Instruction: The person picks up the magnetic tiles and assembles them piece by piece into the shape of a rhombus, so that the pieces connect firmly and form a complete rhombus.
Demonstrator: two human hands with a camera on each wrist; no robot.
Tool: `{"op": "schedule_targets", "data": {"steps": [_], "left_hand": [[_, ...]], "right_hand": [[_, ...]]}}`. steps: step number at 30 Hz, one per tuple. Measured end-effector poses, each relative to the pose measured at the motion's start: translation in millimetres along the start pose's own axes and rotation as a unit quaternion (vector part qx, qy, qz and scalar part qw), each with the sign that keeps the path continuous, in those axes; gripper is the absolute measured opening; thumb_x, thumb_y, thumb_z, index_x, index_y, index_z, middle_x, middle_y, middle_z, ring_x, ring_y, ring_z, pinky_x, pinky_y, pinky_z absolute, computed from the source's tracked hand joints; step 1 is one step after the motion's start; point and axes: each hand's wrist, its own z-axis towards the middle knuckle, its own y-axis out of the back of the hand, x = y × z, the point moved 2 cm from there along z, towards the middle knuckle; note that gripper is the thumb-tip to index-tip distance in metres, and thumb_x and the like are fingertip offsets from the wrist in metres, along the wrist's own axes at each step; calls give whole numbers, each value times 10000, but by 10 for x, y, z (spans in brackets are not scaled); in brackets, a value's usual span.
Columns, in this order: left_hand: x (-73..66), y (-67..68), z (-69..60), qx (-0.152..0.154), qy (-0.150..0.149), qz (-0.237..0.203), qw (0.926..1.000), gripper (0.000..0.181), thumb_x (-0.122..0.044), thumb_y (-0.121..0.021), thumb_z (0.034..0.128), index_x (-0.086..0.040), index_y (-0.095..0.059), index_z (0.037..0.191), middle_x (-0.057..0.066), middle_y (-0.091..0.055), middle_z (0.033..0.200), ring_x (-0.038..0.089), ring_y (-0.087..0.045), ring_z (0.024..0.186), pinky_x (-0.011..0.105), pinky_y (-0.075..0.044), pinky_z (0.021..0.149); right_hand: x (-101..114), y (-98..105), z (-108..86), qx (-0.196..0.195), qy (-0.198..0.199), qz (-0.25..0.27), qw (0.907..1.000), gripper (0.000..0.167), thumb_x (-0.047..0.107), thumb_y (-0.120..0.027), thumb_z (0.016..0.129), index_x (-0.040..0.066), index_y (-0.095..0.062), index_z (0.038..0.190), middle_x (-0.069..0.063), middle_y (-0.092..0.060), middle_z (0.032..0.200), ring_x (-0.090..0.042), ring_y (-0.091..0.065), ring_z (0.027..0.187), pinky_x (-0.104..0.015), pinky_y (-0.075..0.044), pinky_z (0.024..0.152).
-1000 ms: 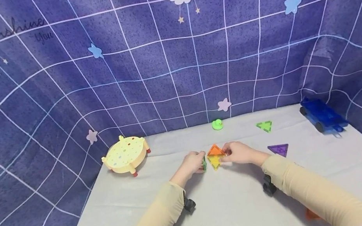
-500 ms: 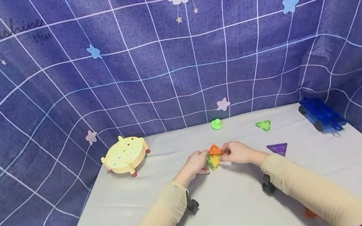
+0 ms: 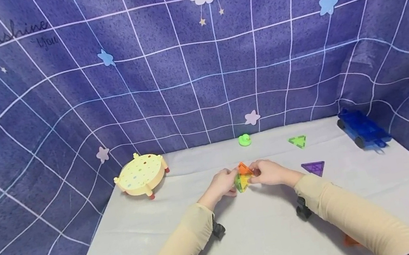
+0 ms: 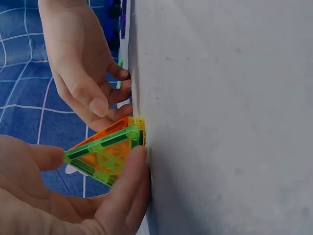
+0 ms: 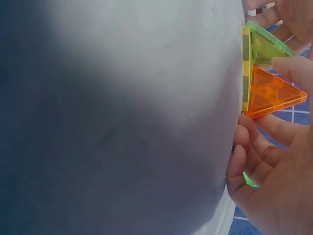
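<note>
My left hand [image 3: 221, 184] pinches a green triangular magnetic tile [image 4: 107, 154] between thumb and fingers, holding it tilted up. It leans beside an orange triangular magnetic tile [image 5: 276, 94], which stands up from the table. Thumb and fingers of my right hand [image 3: 272, 172] hold that orange tile at its edges. Beneath both lies a yellow triangular magnetic tile [image 5: 246, 68], flat on the table and seen edge-on in the right wrist view. The green tile's lower edge meets the yellow one; whether its side touches the orange tile all along I cannot tell.
Behind the hands sits a green toy duck [image 3: 244, 140]. To the right lie a light green triangle [image 3: 298, 142], a purple triangle [image 3: 314, 168] and a blue toy car base [image 3: 363, 129]. A yellow round toy stand [image 3: 141, 175] is at left. An orange piece [image 3: 351, 240] shows by the right sleeve.
My left hand has moved right, bringing the green tile from apart to against the yellow and orange tiles and tilting it inward. The right hand has stayed nearly still.
</note>
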Motion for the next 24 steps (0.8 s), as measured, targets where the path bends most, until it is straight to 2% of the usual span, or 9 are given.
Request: {"op": "schedule_targets", "data": {"steps": [5,14,24], "left_hand": [[-4,12,25,23,11,99,9999,560,-463,-485,1056,65,-588,1211,165,-595,958,266,-678,740,347,-611,604],[-12,26,37,133,101,-104,9998,575,-477,-517,1039,52,-573,1256,162,-571,996,282,-651,768,379,-613,608],[-29,26,23,59,78,-84,9999,549,-466,-530,1036,47,-575,1227,167,-587,1031,294,-659,775,395,-614,610]], "right_hand": [[13,9,-6,19,44,-8,10000,431,282,-741,856,-20,-693,1159,2,-597,842,-152,-535,781,-360,-498,746],[30,16,-20,-4,168,-102,9998,410,282,-733,858,-8,-690,1145,-1,-583,838,-151,-523,770,-363,-492,730],[35,10,-30,-8,63,-67,10000,445,277,-742,840,4,-698,1190,-27,-577,870,-150,-516,781,-351,-481,726]]}}
